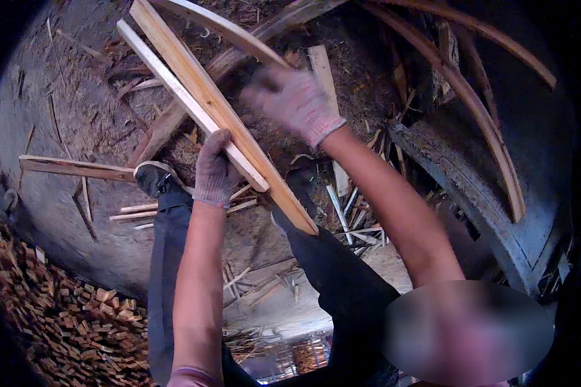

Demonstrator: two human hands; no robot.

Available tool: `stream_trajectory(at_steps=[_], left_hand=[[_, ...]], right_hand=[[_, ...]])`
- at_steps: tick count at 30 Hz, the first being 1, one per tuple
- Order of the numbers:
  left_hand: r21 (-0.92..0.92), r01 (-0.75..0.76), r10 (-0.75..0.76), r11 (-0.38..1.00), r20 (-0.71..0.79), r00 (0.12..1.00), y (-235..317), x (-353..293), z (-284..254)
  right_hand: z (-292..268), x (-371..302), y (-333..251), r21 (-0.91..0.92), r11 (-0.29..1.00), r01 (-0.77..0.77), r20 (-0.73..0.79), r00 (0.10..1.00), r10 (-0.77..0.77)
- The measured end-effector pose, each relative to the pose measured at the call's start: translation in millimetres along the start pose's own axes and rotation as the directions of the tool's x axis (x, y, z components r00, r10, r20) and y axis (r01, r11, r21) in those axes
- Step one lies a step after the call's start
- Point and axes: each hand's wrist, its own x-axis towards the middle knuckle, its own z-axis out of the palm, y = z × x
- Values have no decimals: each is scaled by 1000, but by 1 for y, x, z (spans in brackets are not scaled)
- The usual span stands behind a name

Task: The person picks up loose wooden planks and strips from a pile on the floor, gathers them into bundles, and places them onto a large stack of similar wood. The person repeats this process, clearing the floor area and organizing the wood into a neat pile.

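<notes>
My left hand (216, 169), in a grey knit glove, is closed around two wooden strips held at a slant. One is a short pale strip (174, 84); beside it lies a longer, yellowish strip (210, 98) whose lower end reaches my right knee. My right hand (297, 104), gloved in whitish knit with a pink cuff, is raised to the right of these strips. Motion smears its fingers, so whether they grip anything is unclear. The end of a curved wooden strip (229, 29) comes down to that hand from the top.
Offcuts and slats litter the dirty ground, including a flat slat (77, 168) by my left shoe (153, 178). Long bent strips (461, 80) arch over a metal sheet (458, 174) at right. A heap of small wood blocks (64, 309) fills the lower left.
</notes>
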Motion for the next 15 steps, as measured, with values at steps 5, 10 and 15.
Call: stream_trajectory(at_steps=[5, 10, 15], left_hand=[[42, 3, 0, 999, -72, 997, 4, -9, 23], [200, -182, 227, 963, -233, 946, 32, -22, 48], [320, -121, 226, 940, -314, 922, 100, 7, 47]], right_hand=[[12, 69, 29, -717, 697, 3, -265, 924, -277], [49, 62, 13, -521, 853, -36, -82, 997, -8], [45, -37, -31, -83, 975, -205, 160, 963, 216]])
